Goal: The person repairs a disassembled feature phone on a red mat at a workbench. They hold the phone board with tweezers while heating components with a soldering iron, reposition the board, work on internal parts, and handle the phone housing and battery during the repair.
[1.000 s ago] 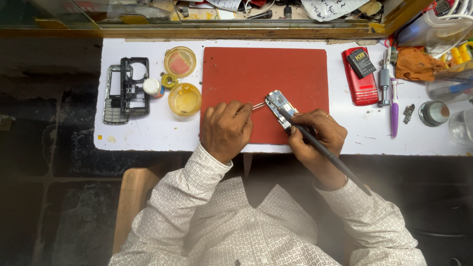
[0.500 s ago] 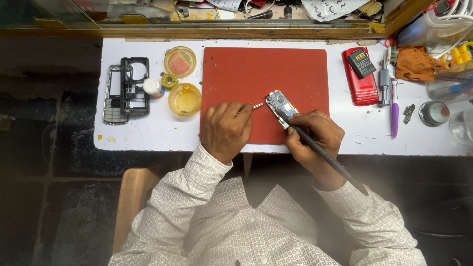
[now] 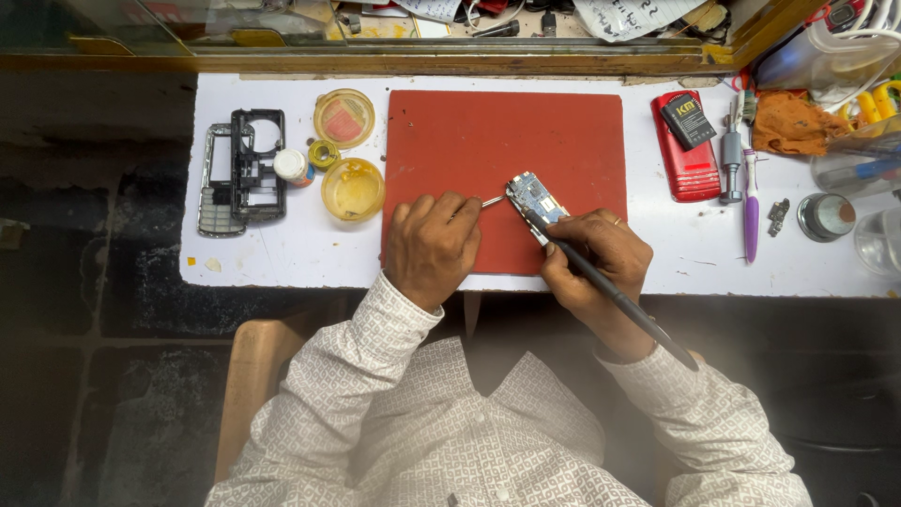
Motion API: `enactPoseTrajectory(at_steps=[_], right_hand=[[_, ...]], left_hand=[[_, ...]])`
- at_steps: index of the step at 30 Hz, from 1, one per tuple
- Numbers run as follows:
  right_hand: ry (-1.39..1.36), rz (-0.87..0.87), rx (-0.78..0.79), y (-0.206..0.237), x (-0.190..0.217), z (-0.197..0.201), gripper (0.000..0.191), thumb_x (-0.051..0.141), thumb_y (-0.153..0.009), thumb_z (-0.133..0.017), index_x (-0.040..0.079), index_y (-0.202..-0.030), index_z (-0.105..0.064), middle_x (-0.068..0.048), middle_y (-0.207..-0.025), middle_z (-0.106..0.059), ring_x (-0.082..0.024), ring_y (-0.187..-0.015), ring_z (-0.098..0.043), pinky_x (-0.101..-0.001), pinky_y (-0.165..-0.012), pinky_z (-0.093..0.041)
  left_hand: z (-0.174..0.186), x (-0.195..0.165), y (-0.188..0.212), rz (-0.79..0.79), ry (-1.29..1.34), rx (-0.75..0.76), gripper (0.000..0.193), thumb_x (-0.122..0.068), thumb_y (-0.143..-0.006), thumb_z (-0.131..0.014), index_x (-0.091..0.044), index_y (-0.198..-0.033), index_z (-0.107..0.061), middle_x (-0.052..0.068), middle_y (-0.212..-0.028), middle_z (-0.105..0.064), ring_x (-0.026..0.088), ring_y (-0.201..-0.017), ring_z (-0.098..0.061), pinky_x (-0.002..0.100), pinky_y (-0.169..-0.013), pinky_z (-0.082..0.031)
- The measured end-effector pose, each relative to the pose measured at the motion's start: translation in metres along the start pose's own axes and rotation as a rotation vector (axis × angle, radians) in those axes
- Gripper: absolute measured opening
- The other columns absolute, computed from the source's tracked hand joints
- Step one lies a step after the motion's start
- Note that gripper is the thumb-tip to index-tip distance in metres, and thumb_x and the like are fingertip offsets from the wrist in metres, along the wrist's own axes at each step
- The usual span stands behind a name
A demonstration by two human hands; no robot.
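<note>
My left hand [image 3: 434,246] rests knuckles up, fingers curled in a loose fist, pinching at the fingertips. My right hand [image 3: 594,263] sits just to its right, fingers bent in a pen-like grip. Both forearms angle in from the near edge.

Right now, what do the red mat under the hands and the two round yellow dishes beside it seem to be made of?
The red mat looks like rubber or silicone: flat, matte, no glare, with small dark specks. The two round yellow dishes look like thin translucent plastic: light passes through them and their rims are glossy. The left hand rests on the mat, so it seems firm enough to work on.
</note>
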State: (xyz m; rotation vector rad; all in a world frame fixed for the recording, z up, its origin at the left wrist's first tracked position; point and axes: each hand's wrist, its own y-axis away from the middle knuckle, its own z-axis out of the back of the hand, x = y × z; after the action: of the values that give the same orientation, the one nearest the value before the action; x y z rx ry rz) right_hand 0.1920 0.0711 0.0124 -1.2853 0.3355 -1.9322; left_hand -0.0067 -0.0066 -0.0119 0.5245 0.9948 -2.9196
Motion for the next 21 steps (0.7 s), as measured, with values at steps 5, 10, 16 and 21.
enactPoseTrajectory(at_steps=[5,10,16,21], right_hand=[[-0.001,0.006,0.002,0.0004,0.0002,-0.0003,0.019,-0.006,-0.078,-0.071,-0.001,-0.096,-0.071,-0.011,-0.085,-0.072,-0.015,-0.071,-0.066,-0.0261,-0.063,-0.051],[0.010,-0.030,0.000,0.0007,0.0003,-0.0006,0.020,-0.005,-0.076,-0.070,-0.002,-0.096,-0.072,-0.011,-0.084,-0.071,-0.015,-0.068,-0.064,-0.0259,-0.061,-0.049],[0.019,-0.037,0.001,0.0011,0.0009,-0.0004,0.020,-0.005,-0.076,-0.070,-0.002,-0.096,-0.072,-0.011,-0.084,-0.071,-0.014,-0.067,-0.063,-0.0259,-0.061,-0.049],[0.015,-0.039,-0.001,0.0010,0.0014,-0.0008,0.020,-0.005,-0.076,-0.069,-0.002,-0.095,-0.072,-0.011,-0.084,-0.071,-0.014,-0.067,-0.063,-0.0252,-0.060,-0.049]], left_hand=[[-0.0002,-0.0001,0.0003,0.003,0.001,0.000,0.022,-0.009,-0.085,-0.074,-0.006,-0.107,-0.075,0.002,-0.094,-0.067,0.021,-0.079,-0.060,0.038,-0.070,-0.043],[-0.0007,0.0001,0.0003,0.003,-0.001,0.003,0.022,-0.009,-0.085,-0.074,-0.006,-0.107,-0.075,0.002,-0.093,-0.066,0.021,-0.079,-0.060,0.039,-0.070,-0.043],[-0.0016,0.0004,0.0003,-0.002,0.000,0.004,0.021,-0.009,-0.085,-0.074,-0.005,-0.106,-0.074,0.002,-0.094,-0.067,0.022,-0.080,-0.060,0.039,-0.070,-0.043],[-0.0016,0.0006,0.0007,-0.005,-0.003,0.000,0.021,-0.009,-0.085,-0.074,-0.005,-0.106,-0.074,0.002,-0.093,-0.067,0.021,-0.079,-0.060,0.039,-0.070,-0.043]])
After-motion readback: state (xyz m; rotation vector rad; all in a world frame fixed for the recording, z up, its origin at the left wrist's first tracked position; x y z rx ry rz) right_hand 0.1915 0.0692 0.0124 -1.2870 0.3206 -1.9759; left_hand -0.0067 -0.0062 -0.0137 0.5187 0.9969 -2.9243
